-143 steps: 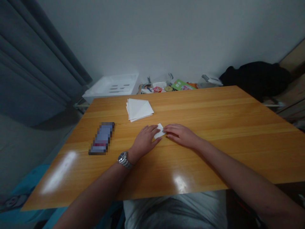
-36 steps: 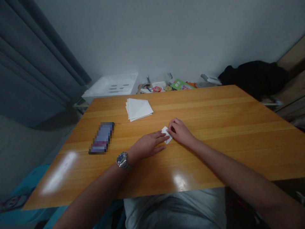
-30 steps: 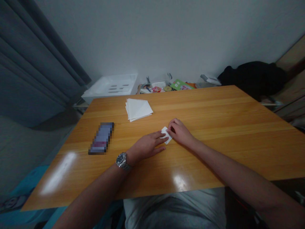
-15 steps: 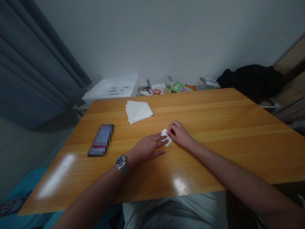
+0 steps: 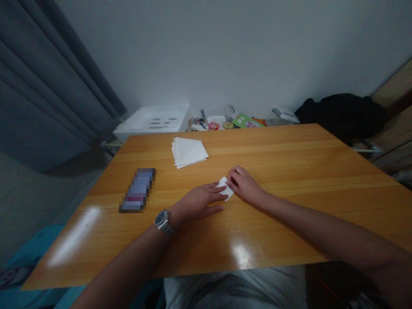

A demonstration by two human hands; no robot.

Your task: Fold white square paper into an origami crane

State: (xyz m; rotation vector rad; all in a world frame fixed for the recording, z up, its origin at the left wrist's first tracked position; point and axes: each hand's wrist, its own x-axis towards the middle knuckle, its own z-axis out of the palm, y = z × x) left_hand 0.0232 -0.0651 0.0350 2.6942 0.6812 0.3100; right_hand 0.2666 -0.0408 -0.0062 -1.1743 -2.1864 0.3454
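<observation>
A small white piece of paper (image 5: 229, 192) lies on the wooden table (image 5: 277, 154) between my hands. My left hand (image 5: 202, 201) is spread flat, its fingertips resting on the left part of the paper. At the paper's upper right edge, the fingers of my right hand (image 5: 243, 184) are pinched together on it. Part of the paper is hidden under my left fingers. A silver watch (image 5: 163, 221) is on my left wrist.
Behind my left hand lies a stack of white sheets (image 5: 189, 152). A pixelated phone-like object (image 5: 137, 190) is at the left. Past the far edge are a white tray (image 5: 135, 124), a green booklet (image 5: 245, 120) and a black cloth (image 5: 344, 113).
The view has shifted slightly, so the table's contents appear a little lower. Both hands keep nearly the same pose at the small paper.
</observation>
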